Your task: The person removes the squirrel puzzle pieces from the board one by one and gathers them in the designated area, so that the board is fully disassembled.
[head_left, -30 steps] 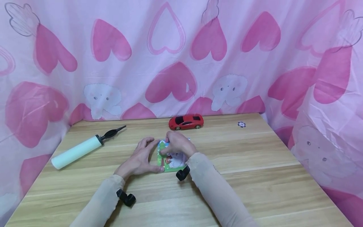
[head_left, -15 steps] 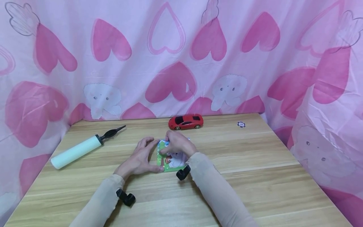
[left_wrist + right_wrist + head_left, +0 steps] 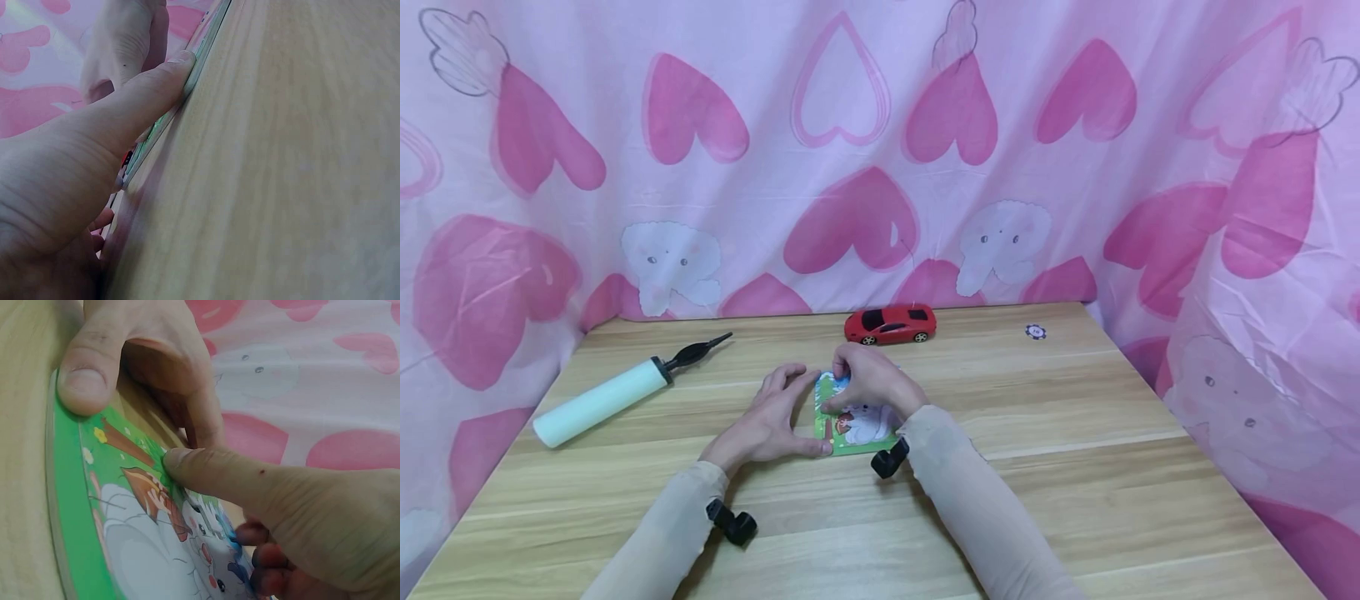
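Near the middle of the surface (image 3: 1075, 483), the picture board (image 3: 867, 430) lay flat. The left hand (image 3: 763, 423) was spread wide, thumb on the board's corner, perhaps for steadying it; whether the right hand (image 3: 878, 385), bent above, gripped anything, I could not tell.

Cannot see the far right part of the flat green-bordered picture board (image 3: 867, 429), covered in the head view by the bare right grip (image 3: 877, 382). Cannot fully make out its fingertips at the board's far side in the right wrist view; lose the board's right end there, past the lower edge. Get only scraps of fingers behind the thumb of the bare left grip (image 3: 767, 423), left of the board, in the left wrist view. Cannot read the small round dark-and-white chip (image 3: 1036, 332), beyond and right of the board: too small. Lose both beige cloth sleeves (image 3: 985, 500), nearer than the board, at the head view's lower edge.
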Motion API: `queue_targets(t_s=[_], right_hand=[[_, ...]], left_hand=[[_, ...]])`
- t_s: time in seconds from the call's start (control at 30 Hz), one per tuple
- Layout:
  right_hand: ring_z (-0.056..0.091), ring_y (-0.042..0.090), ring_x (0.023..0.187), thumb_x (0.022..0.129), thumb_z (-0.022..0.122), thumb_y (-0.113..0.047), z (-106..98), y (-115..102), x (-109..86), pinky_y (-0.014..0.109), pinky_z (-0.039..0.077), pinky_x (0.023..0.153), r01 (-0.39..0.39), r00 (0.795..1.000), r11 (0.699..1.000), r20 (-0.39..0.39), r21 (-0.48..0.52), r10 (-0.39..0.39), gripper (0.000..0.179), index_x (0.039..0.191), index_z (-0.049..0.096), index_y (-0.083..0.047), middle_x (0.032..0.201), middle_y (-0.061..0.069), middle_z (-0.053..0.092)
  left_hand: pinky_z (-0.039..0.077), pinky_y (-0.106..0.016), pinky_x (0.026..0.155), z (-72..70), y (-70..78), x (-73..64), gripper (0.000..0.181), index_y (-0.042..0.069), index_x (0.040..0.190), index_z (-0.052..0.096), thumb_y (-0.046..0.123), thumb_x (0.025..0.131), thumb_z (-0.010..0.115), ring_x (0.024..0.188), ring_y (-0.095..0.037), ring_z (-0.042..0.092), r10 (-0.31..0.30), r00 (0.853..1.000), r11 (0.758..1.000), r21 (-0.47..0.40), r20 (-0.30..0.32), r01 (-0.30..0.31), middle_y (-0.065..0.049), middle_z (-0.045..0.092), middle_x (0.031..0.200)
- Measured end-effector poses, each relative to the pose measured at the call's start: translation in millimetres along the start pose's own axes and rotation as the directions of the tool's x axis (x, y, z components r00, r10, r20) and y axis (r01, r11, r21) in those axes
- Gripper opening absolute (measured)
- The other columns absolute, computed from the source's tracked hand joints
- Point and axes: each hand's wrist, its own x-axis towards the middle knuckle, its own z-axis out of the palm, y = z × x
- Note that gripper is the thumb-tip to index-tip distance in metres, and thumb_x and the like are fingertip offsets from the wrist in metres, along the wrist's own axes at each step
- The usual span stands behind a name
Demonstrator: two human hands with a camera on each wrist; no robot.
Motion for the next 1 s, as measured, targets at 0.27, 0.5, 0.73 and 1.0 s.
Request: queue_targets(t_s=[0.27,0.5,0.73,1.0], right_hand=[[0.061,0.014,0.094,0.078,0.105,-0.039,1,0,0.3,0.028,0.054,0.083,0.028,0.999,0.999,0.015,0.02,-0.028,0.057,0.115,0.065,-0.018,0.103,-0.003,0.066],[0.062,0.014,0.096,0.079,0.104,-0.04,1,4,1.0,0.031,0.056,0.087,0.034,0.999,0.999,0.035,0.041,-0.036,0.045,0.105,0.072,-0.023,0.102,-0.006,0.07],[0.065,0.015,0.097,0.08,0.104,-0.031,-2,15,-0.5,0.029,0.058,0.09,0.076,0.995,0.992,0.057,0.097,-0.081,0.041,0.109,0.077,-0.024,0.104,-0.007,0.072],[0.066,0.016,0.098,0.09,0.095,-0.01,-11,24,-1.5,0.028,0.059,0.089,0.109,0.984,0.98,0.119,0.168,-0.13,0.037,0.124,0.081,-0.019,0.107,-0.007,0.076]], left_hand=[[0.028,-0.076,0.13,-0.5,0.1,-0.7,0.127,0.015,0.176,0.033,0.067,0.078,0.095,0.165,-0.046,0.02,-0.006,1.0,1.0,0.0,0.0,0.006,-0.02,0.021,0.179],[0.028,-0.077,0.13,-0.3,0.3,-1.0,0.127,0.015,0.176,0.033,0.068,0.078,0.095,0.165,-0.046,0.021,-0.003,1.0,1.0,-0.001,0.0,0.003,-0.021,0.022,0.179],[0.028,-0.077,0.13,0.0,-0.1,-0.5,0.128,0.015,0.176,0.033,0.068,0.077,0.096,0.165,-0.047,0.021,0.001,1.0,1.0,-0.003,-0.002,-0.001,-0.021,0.022,0.179],[0.028,-0.077,0.13,-0.2,0.3,-1.2,0.129,0.013,0.175,0.034,0.068,0.076,0.096,0.165,-0.047,0.022,0.016,1.0,1.0,0.0,-0.011,-0.016,-0.022,0.022,0.178]])
